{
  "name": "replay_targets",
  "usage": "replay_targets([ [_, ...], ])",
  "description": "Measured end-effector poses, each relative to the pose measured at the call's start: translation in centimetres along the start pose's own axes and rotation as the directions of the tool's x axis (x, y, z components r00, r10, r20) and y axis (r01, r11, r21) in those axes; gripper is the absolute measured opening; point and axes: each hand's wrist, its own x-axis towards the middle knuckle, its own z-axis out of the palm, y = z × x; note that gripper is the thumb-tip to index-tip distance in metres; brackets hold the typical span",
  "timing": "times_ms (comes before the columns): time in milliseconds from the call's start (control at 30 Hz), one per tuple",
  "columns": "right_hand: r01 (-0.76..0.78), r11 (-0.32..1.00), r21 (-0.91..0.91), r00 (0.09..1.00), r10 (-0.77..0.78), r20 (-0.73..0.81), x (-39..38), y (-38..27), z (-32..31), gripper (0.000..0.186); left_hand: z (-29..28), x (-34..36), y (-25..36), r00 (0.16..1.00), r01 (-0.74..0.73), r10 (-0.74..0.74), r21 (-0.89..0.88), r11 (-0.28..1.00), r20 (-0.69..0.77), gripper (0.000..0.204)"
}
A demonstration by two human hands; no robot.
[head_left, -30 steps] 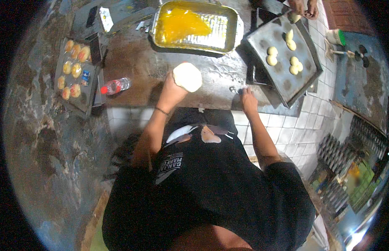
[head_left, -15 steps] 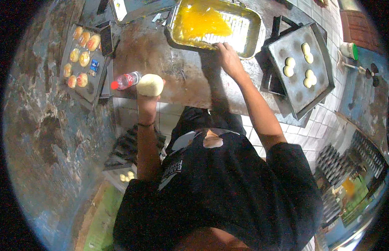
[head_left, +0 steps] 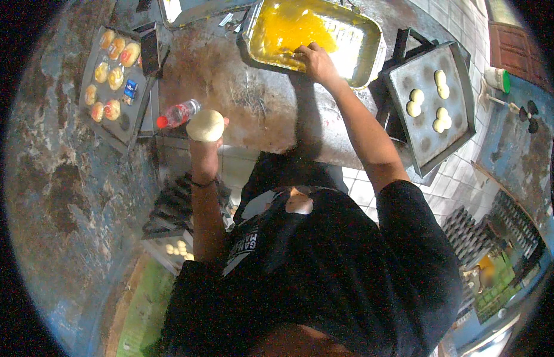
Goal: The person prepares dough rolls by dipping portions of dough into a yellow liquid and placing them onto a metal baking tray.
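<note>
A large pale ball of dough (head_left: 206, 126) rests in my left hand (head_left: 204, 149), whose fingers curl up around it from below, mostly hidden by it. Just left of it a clear bottle with a red cap (head_left: 179, 114) lies on its side on the worn table (head_left: 229, 77). Ahead sits a rectangular metal pan (head_left: 351, 50), with a soft yellow spread (head_left: 295, 30) covering its left and middle part. My right hand (head_left: 318, 64) reaches over the pan's near rim, fingers bent together at the spread's edge. Whatever its fingertips hold is too small to make out.
At right, a dark baking tray (head_left: 411, 140) carries small dough balls (head_left: 415, 102) in touching groups. Another tray (head_left: 126, 124) at left holds several wrapped buns (head_left: 115, 77) and a blue packet (head_left: 130, 91). A green-lidded tub (head_left: 497, 78) and small fan (head_left: 528, 116) stand far right.
My right hand has moved from the pan's near rim inward, to the yellow spread. My left hand, still with the dough ball, has shifted slightly left and down. The view has tilted a little.
</note>
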Motion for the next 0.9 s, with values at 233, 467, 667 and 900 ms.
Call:
replay_targets([
  [233,-0.006,0.998,0.069,0.996,0.000,0.089,1.3,-1.0,-0.9,0.029,0.4,0.3,0.1,1.000,-0.023,0.023,-0.152,0.988,-0.004,0.017],
  [467,-0.211,0.903,0.374,0.895,0.024,0.446,3.3,1.8,-3.1,0.030,2.7,3.5,0.7,0.903,-0.413,0.430,0.268,0.870,-0.006,0.027],
  [667,-0.138,0.728,0.671,0.953,-0.086,0.289,-2.0,-10.2,-14.4,0.027,6.1,4.4,5.2,0.972,-0.212,0.167,0.315,0.925,0.163,0.057],
  [900,0.043,0.970,0.241,0.976,0.010,-0.215,-9.7,-20.9,-17.1,0.049,10.8,2.7,9.2,0.864,-0.499,0.440,0.292,0.816,0.246,0.043],
])
